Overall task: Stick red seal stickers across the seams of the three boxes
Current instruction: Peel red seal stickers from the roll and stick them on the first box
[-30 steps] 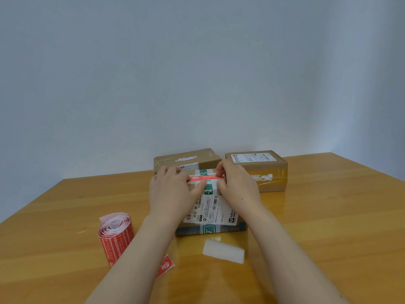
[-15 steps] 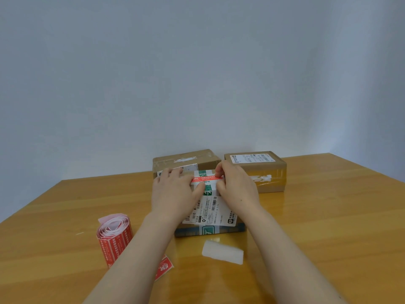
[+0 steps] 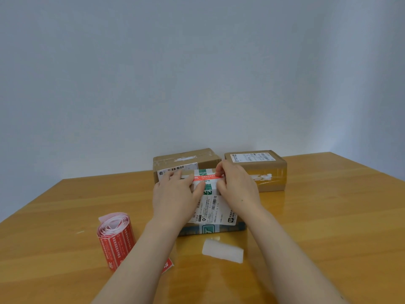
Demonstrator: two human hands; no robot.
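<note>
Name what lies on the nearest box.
A red seal sticker over green-printed tape, a white shipping label, left hand and right hand. Hands hide the sticker's left end.

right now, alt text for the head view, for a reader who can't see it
A left hand presses one end of a red seal sticker onto the nearest box while the right hand pinches the other end. Two more boxes stand behind; a sticker roll sits left.

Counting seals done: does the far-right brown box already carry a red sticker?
No, the far-right brown box shows only a white label and torn whitish tape, nothing red.
</note>
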